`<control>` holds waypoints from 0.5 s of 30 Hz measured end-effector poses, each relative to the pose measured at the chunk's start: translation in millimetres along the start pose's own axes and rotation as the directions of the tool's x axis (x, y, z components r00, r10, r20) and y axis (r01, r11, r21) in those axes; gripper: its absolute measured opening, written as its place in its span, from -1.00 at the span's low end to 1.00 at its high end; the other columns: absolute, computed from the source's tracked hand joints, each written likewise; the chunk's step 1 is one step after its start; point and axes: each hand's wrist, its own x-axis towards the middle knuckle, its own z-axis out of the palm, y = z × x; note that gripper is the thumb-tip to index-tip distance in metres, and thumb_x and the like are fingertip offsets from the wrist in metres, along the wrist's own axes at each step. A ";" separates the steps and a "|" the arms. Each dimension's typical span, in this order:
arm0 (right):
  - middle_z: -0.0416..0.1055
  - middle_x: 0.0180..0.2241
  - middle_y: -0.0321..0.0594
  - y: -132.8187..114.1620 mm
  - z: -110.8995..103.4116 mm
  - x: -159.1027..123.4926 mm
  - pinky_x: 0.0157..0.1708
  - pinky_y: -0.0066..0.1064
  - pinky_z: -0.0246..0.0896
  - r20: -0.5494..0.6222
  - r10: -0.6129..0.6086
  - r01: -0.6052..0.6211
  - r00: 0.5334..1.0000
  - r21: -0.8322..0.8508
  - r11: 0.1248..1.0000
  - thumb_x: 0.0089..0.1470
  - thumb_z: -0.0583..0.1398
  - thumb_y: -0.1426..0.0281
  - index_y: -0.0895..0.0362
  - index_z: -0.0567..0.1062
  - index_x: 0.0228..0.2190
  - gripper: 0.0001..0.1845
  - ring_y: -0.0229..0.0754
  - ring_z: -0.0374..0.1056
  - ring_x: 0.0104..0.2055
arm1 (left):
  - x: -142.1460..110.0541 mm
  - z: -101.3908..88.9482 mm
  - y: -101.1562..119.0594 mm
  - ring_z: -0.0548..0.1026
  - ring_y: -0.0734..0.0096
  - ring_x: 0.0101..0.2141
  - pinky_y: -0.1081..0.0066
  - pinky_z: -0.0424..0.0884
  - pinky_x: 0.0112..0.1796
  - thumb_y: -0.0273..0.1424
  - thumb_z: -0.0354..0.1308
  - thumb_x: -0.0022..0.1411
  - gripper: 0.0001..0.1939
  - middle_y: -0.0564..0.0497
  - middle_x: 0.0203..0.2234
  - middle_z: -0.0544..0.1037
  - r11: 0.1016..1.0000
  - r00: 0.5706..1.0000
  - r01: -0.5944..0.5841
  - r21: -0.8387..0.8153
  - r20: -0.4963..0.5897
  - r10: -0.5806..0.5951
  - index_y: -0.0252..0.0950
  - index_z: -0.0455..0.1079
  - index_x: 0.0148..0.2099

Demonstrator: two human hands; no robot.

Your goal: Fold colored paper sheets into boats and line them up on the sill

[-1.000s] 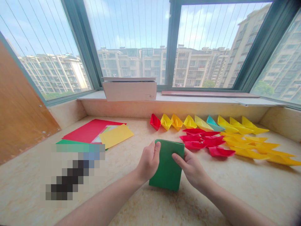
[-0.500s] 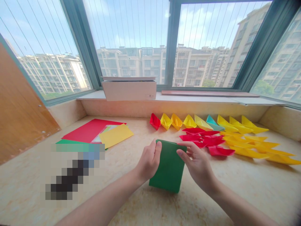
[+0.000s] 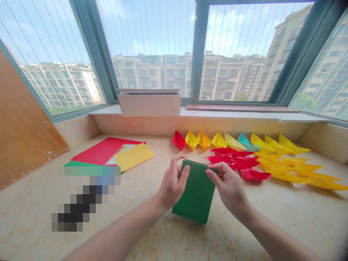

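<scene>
A folded sheet of green paper is held tilted up over the stone counter, its lower edge nearest me. My left hand grips its left edge, thumb on the front and the fingers partly hidden behind. At the upper right corner, my right hand pinches the paper between thumb and fingers. Two layers show along the top edge. Just beyond my right hand lie several red paper boats.
Yellow paper boats lie at the right, with a row of mixed-colour boats behind, including a blue one. Red sheets and a yellow sheet lie at the left, near a blurred-out patch. A white box stands on the sill.
The fingers of my left hand have lifted and loosened a little at the paper's edge. My right hand has shifted slightly right at the corner, and the top edge now shows its layers more.
</scene>
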 end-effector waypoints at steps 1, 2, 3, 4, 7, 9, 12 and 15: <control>0.55 -0.39 -0.15 -0.4 -0.4 0.5 -0.42 -0.32 0.37 0.006 0.006 -0.006 1.000 0.003 1.000 0.02 0.31 0.01 0.11 0.49 -0.32 -0.58 -0.08 0.47 -0.37 | -0.2 0.5 -0.1 0.39 0.47 -0.57 0.52 0.20 -0.55 -0.14 -0.01 0.38 -0.63 0.15 -0.51 0.46 0.999 1.000 0.005 -0.053 -0.006 -0.005 -0.20 0.10 0.11; 0.55 -0.40 -0.15 -0.8 -0.8 0.9 -0.42 -0.32 0.37 0.009 0.008 -0.008 1.000 0.005 1.000 0.03 0.30 0.01 0.11 0.49 -0.33 -0.58 -0.08 0.47 -0.38 | -0.3 0.8 0.0 0.40 0.48 -0.56 0.53 0.21 -0.55 -0.13 0.01 0.37 -0.62 0.13 -0.48 0.48 0.995 1.000 0.012 -0.101 -0.013 -0.013 -0.19 0.08 0.11; 0.54 -0.40 -0.15 -1.2 -1.1 1.2 -0.43 -0.32 0.37 0.010 0.007 -0.007 1.000 0.005 1.000 0.03 0.30 0.01 0.11 0.48 -0.34 -0.59 -0.08 0.46 -0.38 | -0.2 0.8 0.3 0.41 0.48 -0.55 0.54 0.24 -0.54 -0.12 0.04 0.35 -0.63 0.11 -0.45 0.49 0.990 1.000 0.021 -0.142 -0.014 -0.024 -0.20 0.11 0.06; 0.54 -0.41 -0.16 -1.7 -1.5 1.4 -0.42 -0.32 0.36 0.008 0.003 -0.003 1.000 0.003 1.000 0.03 0.31 0.02 0.11 0.48 -0.35 -0.60 -0.08 0.46 -0.38 | 0.0 0.6 0.8 0.42 0.48 -0.54 0.54 0.25 -0.54 -0.12 0.05 0.34 -0.67 0.10 -0.44 0.49 0.985 0.999 0.032 -0.172 -0.008 -0.034 -0.22 0.17 0.00; 0.52 -0.44 -0.19 -2.6 -3.0 2.0 -0.42 -0.34 0.34 0.009 -0.005 0.005 1.000 -0.012 1.000 0.04 0.31 0.04 0.10 0.47 -0.37 -0.62 -0.10 0.45 -0.39 | 1.1 -1.3 2.9 0.35 0.51 -0.55 0.54 0.25 -0.54 -0.10 0.07 0.32 -0.67 0.11 -0.54 0.40 0.980 0.998 0.052 -0.194 0.034 -0.046 -0.28 0.29 -0.28; 0.52 -0.45 -0.20 -2.4 -4.3 2.5 -0.42 -0.33 0.34 0.018 -0.001 0.002 1.000 -0.019 1.000 0.04 0.31 0.04 0.10 0.46 -0.38 -0.62 -0.09 0.45 -0.38 | 1.6 -2.6 4.0 0.29 0.52 -0.55 0.54 0.21 -0.55 -0.09 0.06 0.32 -0.61 0.11 -0.58 0.33 0.982 0.998 0.055 -0.183 0.052 -0.047 -0.31 0.31 -0.37; 0.52 -0.43 -0.17 -0.4 -5.5 3.2 -0.42 -0.30 0.35 0.034 0.011 -0.010 0.999 -0.018 1.000 0.03 0.31 0.02 0.09 0.45 -0.39 -0.61 -0.06 0.46 -0.36 | 1.4 -3.6 5.3 0.25 0.51 -0.55 0.52 0.17 -0.56 -0.06 0.04 0.32 -0.57 0.10 -0.58 0.31 0.986 0.998 0.064 -0.157 0.036 -0.059 -0.32 0.33 -0.39; 0.53 -0.43 -0.15 1.6 -5.3 3.1 -0.42 -0.31 0.34 0.028 0.007 -0.006 1.000 -0.032 0.999 0.01 0.31 0.00 0.09 0.44 -0.40 -0.58 -0.05 0.46 -0.36 | 0.4 -3.3 6.3 0.21 0.52 -0.57 0.51 0.13 -0.57 -0.05 0.02 0.33 -0.54 0.11 -0.61 0.27 0.992 0.999 0.050 -0.112 0.004 -0.050 -0.31 0.32 -0.44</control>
